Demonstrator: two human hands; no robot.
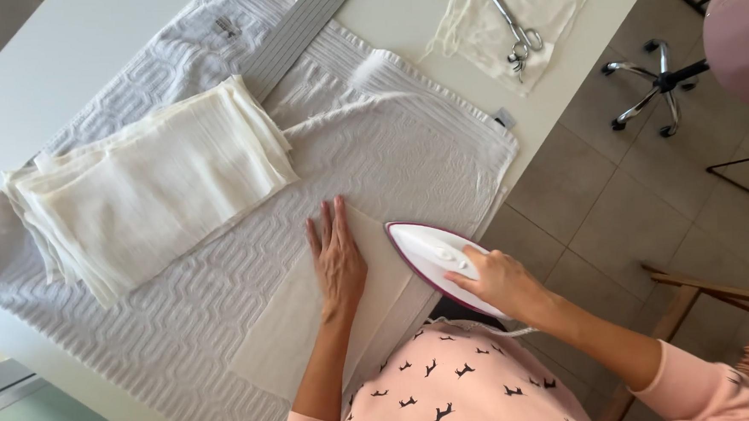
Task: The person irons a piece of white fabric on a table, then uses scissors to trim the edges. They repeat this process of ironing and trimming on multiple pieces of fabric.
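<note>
A cream cloth piece (312,325) is pressed flat under the open left hand (337,259) near the table's (67,56) front edge. The steam iron (437,263), gripped by the right hand (498,283), rests beside it on the grey towel (405,149).

Folded cloths (147,192) left on towel (405,140), iron (437,263) right of cloth piece (299,317), scissors (515,32) probably on gauze behind

Scissors (515,34) on gauze scrap (543,5); folded cloth stack (147,188); chair base (654,85)

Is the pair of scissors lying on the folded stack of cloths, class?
No: the scissors lie on a loose thin cloth at the far end of the table, apart from the folded stack.
</note>
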